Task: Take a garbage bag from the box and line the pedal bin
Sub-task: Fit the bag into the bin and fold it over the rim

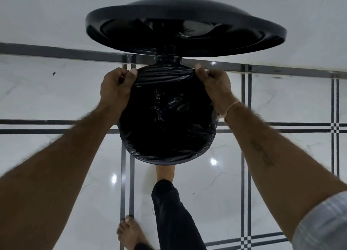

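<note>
Bag (pixel 165 118) sits inside the bin (pixel 169 160), its mouth folded over the near rim. Left hand (pixel 115 88) and right hand (pixel 216 84) each pinch its edge at the far rim, grip closed. Lid (pixel 185 31) stands open. Lining looks nearly done; only the back edge seems left.

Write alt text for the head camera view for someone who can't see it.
Seen from above, the left hand and right hand stretch a black garbage bag over the far rim of a pedal bin, its lid raised. One bare foot reaches under the bin's near edge.
</note>
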A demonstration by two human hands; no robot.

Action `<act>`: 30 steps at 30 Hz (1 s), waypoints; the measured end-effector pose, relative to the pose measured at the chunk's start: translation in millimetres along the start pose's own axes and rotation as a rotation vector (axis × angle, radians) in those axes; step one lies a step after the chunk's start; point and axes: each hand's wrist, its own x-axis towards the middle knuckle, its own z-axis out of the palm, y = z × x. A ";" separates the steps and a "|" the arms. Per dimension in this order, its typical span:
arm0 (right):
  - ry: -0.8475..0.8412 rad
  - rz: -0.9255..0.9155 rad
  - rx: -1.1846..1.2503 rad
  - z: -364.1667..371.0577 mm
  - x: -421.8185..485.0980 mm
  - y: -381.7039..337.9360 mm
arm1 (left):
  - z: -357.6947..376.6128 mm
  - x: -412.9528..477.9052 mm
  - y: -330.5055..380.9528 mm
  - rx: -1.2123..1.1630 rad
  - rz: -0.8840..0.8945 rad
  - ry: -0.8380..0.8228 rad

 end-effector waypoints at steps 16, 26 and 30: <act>-0.082 0.268 0.424 -19.9 -46.5 34.5 | -16.7 -34.5 -14.0 -0.112 -0.118 -0.001; -0.151 0.354 0.529 -18.7 -47.3 43.6 | -10.8 -48.1 -13.1 -0.388 -0.381 0.007; -0.106 0.319 0.499 -14.5 -55.7 50.5 | -11.8 -62.8 -24.3 -0.349 -0.373 -0.001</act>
